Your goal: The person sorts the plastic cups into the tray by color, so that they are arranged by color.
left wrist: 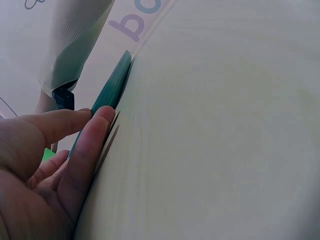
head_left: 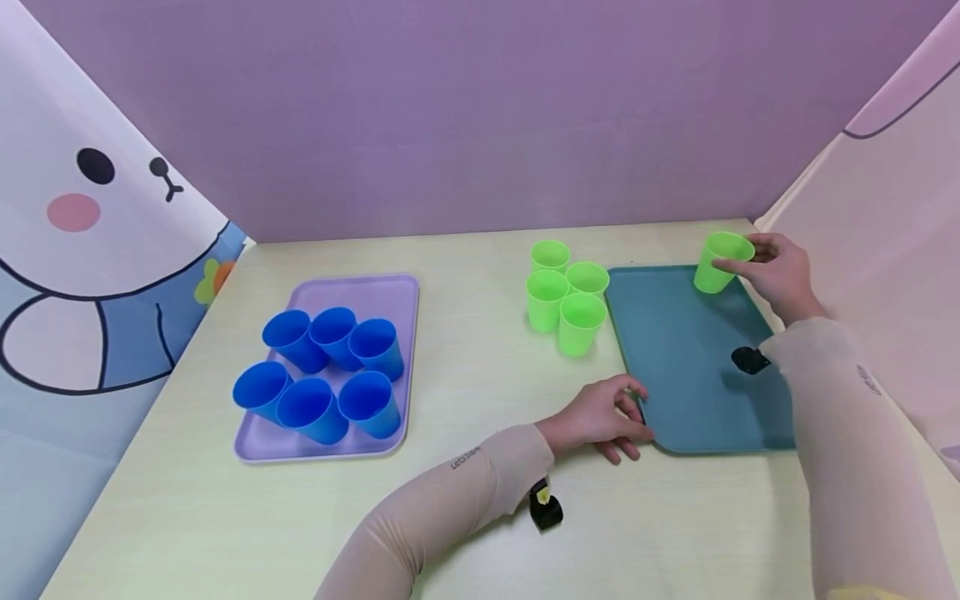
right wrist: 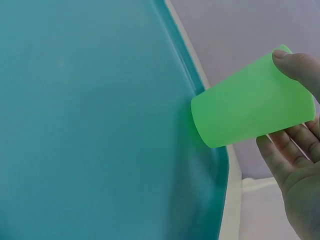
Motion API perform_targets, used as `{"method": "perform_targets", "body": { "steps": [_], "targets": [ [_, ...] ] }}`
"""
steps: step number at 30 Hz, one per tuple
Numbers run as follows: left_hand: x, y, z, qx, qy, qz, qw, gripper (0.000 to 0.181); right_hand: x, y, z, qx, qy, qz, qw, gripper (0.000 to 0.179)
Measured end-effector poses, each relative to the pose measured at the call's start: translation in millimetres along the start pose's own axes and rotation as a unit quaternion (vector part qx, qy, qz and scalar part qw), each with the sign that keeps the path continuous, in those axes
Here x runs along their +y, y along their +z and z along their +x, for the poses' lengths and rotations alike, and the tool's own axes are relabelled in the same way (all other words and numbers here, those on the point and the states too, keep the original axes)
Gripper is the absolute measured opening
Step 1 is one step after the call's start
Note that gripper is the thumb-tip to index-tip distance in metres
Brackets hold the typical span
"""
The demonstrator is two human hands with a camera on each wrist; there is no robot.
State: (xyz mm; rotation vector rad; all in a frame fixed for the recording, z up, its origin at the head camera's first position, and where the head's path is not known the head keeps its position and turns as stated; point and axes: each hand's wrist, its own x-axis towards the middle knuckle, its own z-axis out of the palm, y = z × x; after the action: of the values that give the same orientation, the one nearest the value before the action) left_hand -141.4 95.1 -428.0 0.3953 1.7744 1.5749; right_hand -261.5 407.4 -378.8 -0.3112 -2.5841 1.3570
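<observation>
My right hand holds a light green cup between thumb and fingers, over the far right corner of the teal tray. In the right wrist view the cup tilts, its base close to the tray's raised rim; whether they touch I cannot tell. At the tray's near left corner, my left hand pinches the edge between thumb and a finger. The left wrist view shows that tray edge-on, by the fingertips. Several more green cups stand grouped just left of the tray.
On the left of the table, a lilac tray carries several blue cups in two rows. A purple wall rises behind the table. Printed cloth panels close off both sides.
</observation>
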Motion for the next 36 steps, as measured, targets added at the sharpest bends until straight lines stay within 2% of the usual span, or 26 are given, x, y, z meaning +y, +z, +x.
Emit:
{"method": "perform_targets", "body": {
  "steps": [4, 11, 17, 23, 26, 32, 36],
  "targets": [
    [0.0, 0.2, -0.1, 0.002, -0.003, 0.0, 1.0, 0.04, 6.6, -2.6, 0.9, 0.013, 0.012, -0.004, 0.9998, 0.061],
    [0.0, 0.3, -0.7, 0.002, -0.002, 0.0, 1.0, 0.04, 11.9, -7.2, 2.1, 0.006, 0.037, -0.005, 0.9993, 0.086],
    [0.1, 0.4, -1.2, 0.003, -0.002, 0.002, 1.0, 0.04, 9.7, -7.0, 2.9, -0.006, 0.048, 0.032, 0.9983, 0.089],
    [1.1, 0.6, -1.2, 0.005, -0.005, 0.003, 1.0, 0.04, 9.1, -4.5, 1.7, -0.004, 0.045, 0.052, 0.9976, 0.08],
    [1.4, 0.6, -1.5, 0.007, -0.006, 0.002, 1.0, 0.04, 9.2, -2.7, 1.4, -0.002, 0.039, 0.047, 0.9982, 0.081],
    [3.2, 0.8, -3.2, 0.002, -0.004, 0.0, 1.0, 0.039, 11.5, -9.3, 0.2, -0.01, 0.046, 0.005, 0.9989, 0.097],
    [3.7, 0.4, -4.0, 0.001, -0.003, 0.001, 1.0, 0.039, 4.7, -15.6, -0.8, 0.012, 0.053, 0.021, 0.9983, 0.097]
  ]
}}
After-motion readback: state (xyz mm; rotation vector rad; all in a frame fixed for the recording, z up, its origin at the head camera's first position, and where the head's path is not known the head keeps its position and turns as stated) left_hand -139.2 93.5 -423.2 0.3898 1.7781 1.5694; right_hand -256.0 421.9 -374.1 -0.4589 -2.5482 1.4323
